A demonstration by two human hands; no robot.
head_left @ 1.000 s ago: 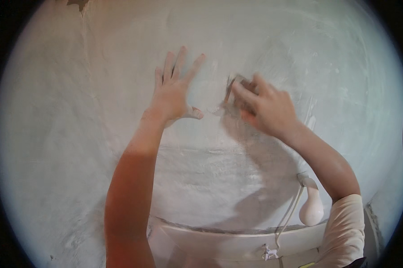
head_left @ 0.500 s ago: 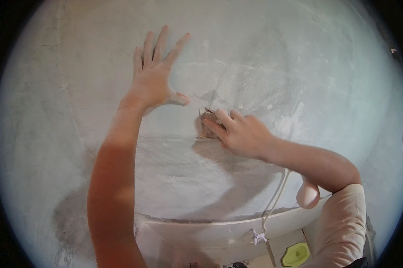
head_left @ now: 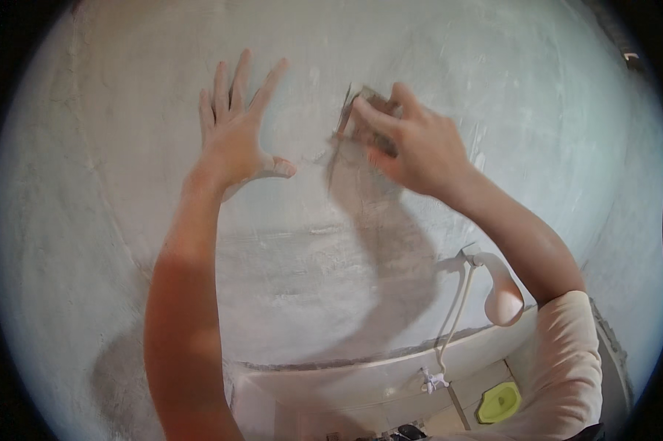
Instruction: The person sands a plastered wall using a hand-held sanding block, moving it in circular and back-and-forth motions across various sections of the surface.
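Observation:
My left hand [head_left: 236, 143] lies against the grey plastered wall [head_left: 302, 287], fingers spread and thumb stretched toward the right, with nothing in it. To its right and at about the same height, my right hand [head_left: 427, 143] is closed on a brownish, thin-edged sheet that looks like a piece of sandpaper [head_left: 374, 95]. The sheet is pressed flat to the wall under my fingers, which cover much of it. Pale scuffs and darker patches mark the plaster around it. My right arm casts a dark shadow below.
Below my right forearm, a shower head [head_left: 505, 303] hangs from a wall holder, its pale hose [head_left: 458, 305] running down to a tap [head_left: 434, 380]. A ledge [head_left: 331, 382] crosses the wall's lower part. A yellow-green squat toilet pan [head_left: 499, 403] sits on the floor at lower right.
My right hand has moved up the wall with the sandpaper, and its shadow has moved too. My left hand appears slightly further left and stays spread on the wall.

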